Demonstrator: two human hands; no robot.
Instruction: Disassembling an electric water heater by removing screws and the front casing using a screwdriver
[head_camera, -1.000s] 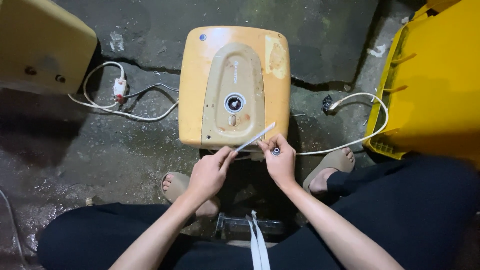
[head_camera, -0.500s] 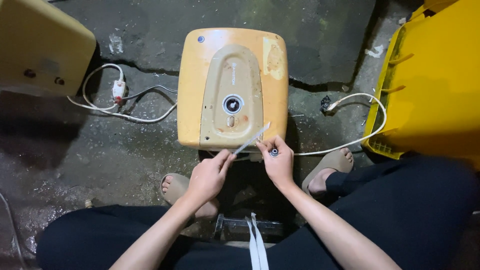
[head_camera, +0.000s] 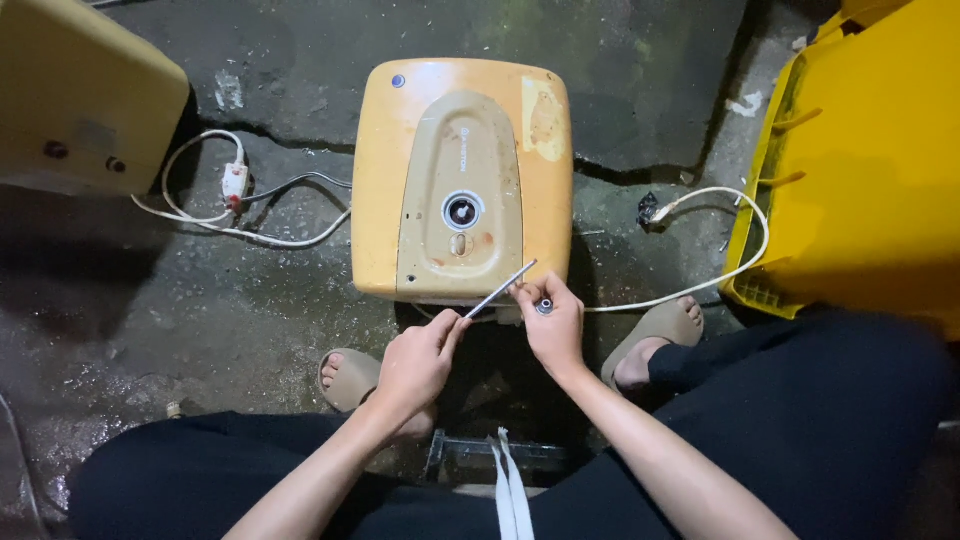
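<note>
A yellowed boxy water heater (head_camera: 462, 175) lies flat on the wet concrete floor, with a round dial in the middle of its beige front panel. My left hand (head_camera: 418, 362) pinches the near end of a thin metal rod (head_camera: 500, 288) that slants up over the heater's near edge. My right hand (head_camera: 552, 322) is closed at that edge with a small round metal fitting (head_camera: 544, 306) showing between the fingers, and its fingertips touch the rod's far part.
A white power cord (head_camera: 242, 205) with a plug block curls left of the heater. Another white cable (head_camera: 722, 240) loops right toward a yellow plastic bin (head_camera: 862, 160). A second yellowed casing (head_camera: 80, 95) sits top left. My sandalled feet flank a low stool.
The view has shifted slightly. Both hands stay at the heater's near edge, and the rod has tilted a little in my fingers.
</note>
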